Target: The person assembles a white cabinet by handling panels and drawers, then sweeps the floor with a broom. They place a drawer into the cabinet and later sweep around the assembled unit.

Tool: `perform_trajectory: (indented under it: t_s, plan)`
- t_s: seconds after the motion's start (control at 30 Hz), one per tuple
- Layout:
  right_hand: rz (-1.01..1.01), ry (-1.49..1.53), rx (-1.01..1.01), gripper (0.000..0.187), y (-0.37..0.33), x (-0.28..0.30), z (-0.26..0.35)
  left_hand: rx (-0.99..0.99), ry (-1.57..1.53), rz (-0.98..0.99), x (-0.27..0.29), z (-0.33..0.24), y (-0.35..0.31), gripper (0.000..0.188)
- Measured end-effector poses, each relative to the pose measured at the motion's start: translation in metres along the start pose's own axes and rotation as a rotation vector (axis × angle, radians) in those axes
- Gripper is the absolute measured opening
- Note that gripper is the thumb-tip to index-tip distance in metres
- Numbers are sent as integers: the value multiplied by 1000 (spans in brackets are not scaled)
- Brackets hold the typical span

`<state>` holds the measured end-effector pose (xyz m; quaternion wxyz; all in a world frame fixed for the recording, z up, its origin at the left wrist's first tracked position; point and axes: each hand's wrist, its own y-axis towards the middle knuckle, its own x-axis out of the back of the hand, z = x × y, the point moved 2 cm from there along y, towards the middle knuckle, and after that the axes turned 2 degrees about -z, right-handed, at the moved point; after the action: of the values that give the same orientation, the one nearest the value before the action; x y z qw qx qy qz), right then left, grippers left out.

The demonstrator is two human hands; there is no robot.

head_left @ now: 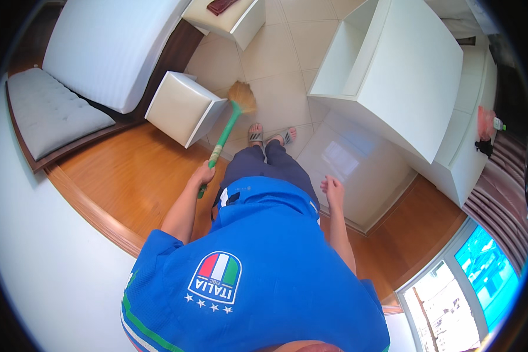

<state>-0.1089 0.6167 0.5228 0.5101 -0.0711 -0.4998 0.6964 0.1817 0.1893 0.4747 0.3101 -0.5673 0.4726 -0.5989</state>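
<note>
My left hand [203, 174] is wrapped around the green handle of a broom [224, 135], near its upper end. The handle slants forward and to the right. Its straw bristles [242, 97] are at the tiled floor, just past the corner of a white box-shaped stool [189, 108] with a cream top. On the other side of my body, my right hand [332, 186] hangs with nothing in it, its fingers loosely bent and slightly apart.
Tiled floor [276, 56] lies ahead of my sandalled feet [270, 136]. A white desk or cabinet [402, 76] stands at the right. To the left is a bed with a white mattress [108, 47]; another stool [232, 17] bears a dark red item. A curtain [498, 182] hangs far right.
</note>
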Motion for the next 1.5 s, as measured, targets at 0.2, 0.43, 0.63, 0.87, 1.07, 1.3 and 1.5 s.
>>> perform_trajectory:
  t_s: [0.2, 0.43, 0.63, 0.87, 1.07, 1.3, 1.5]
  plan:
    - [169, 74, 323, 34, -42, -84, 107, -3, 359, -147, -51, 115, 1, 48]
    - [129, 144, 323, 32, -58, -97, 86, -23, 477, 41, -37, 124, 14, 50]
    - [-36, 296, 246, 31, -54, -56, 40, -58, 415, -15, -34, 125, 36, 52]
    - [-200, 393, 194, 34, -25, -3, 1, -453, 620, -543, 1, -11, 9, 66]
    - [-372, 589, 43, 44, 49, 66, -48, -649, 187, -526, 40, -178, 36, 64]
    - [-454, 890, -129, 66, 138, 188, -22, -588, -261, -215, 34, -432, 4, 74]
    - [-446, 1119, -12, 85, 171, 255, 77, -532, -420, -89, 8, -612, -16, 94]
